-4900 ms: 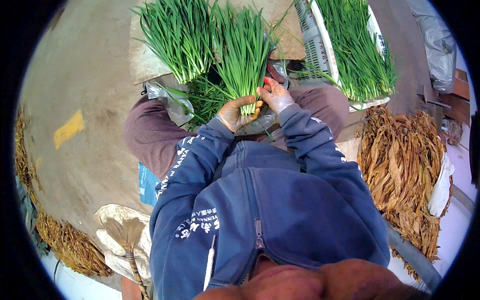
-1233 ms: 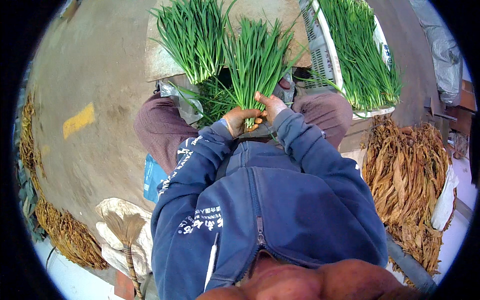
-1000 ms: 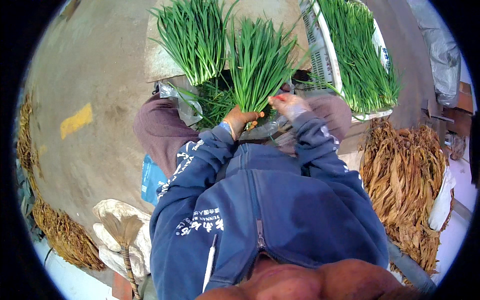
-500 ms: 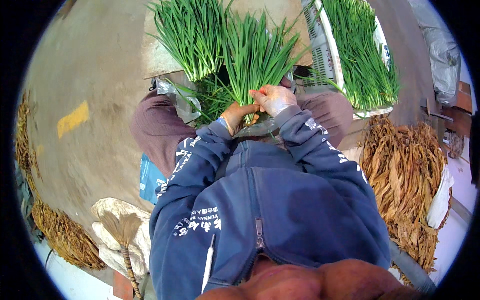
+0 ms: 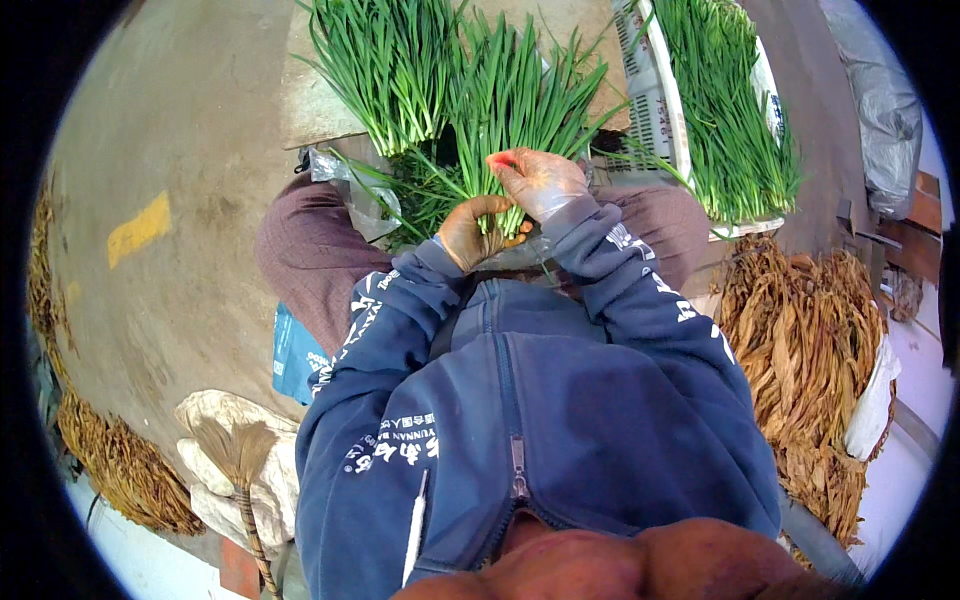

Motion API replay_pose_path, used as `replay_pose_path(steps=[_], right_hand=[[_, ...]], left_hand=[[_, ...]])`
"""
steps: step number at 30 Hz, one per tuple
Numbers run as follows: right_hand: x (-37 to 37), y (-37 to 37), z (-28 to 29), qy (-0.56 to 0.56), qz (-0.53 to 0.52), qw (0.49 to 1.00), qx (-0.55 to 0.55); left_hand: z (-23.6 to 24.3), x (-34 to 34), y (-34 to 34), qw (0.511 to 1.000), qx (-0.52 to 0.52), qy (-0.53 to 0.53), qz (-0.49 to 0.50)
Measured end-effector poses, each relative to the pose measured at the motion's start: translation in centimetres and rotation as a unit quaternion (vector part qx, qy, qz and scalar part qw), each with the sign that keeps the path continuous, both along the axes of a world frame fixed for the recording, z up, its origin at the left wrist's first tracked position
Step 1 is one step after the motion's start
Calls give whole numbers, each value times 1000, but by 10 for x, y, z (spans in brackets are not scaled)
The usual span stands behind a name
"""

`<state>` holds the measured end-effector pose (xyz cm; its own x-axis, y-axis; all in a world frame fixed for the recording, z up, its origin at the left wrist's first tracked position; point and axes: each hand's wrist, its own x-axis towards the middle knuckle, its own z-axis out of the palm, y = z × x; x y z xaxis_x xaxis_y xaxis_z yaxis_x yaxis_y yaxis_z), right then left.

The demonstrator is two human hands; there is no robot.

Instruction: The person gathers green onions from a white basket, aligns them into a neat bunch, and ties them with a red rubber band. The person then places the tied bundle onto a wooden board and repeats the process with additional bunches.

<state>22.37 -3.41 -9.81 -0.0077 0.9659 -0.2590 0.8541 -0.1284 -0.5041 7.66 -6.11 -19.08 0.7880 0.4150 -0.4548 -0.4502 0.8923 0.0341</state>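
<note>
A bunch of garlic chives (image 5: 510,105) stands upright in front of my lap, leaves fanned away from me. My left hand (image 5: 472,232) is closed around its pale stem ends, which poke out below the fingers. At the bunch's right side, over the lower leaves, my right hand (image 5: 545,183) has its fingers pinched together. Something red shows at those fingertips, but I cannot make out what, if anything, they hold. Another pile of chives (image 5: 380,75) lies just beyond, to the left. Loose dark green leaves (image 5: 425,190) lie below that pile, beside clear plastic (image 5: 365,200).
A pale board (image 5: 305,110) supports the chives. On the right stands a white slatted crate (image 5: 665,95) full of chives. Dried brown leaves (image 5: 800,360) are heaped at the lower right. A straw broom (image 5: 235,455) rests on white sacking (image 5: 205,410) at the lower left.
My right hand has shifted slightly up and away from the left hand, which it was touching before. My left hand keeps its hold on the chives; the leaves have spread a little to the right.
</note>
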Motion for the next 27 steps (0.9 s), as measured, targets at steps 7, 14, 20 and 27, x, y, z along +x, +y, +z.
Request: replay_pose_path(steps=[7, 14, 20, 27], right_hand=[[7, 9, 1, 24, -66, 990, -126], [10, 30, 8, -101, 58, 993, -12], [-9, 57, 32, -56, 73, 978, -188], [-9, 49, 10, 5, 41, 980, -195]], left_hand=[[-10, 3, -1, 996, -52, -58, 41], [-5, 4, -1, 999, -35, 27, 25], [-10, 5, -1, 999, -27, 28, 22], [-6, 5, 1, 999, -30, 16, 23]])
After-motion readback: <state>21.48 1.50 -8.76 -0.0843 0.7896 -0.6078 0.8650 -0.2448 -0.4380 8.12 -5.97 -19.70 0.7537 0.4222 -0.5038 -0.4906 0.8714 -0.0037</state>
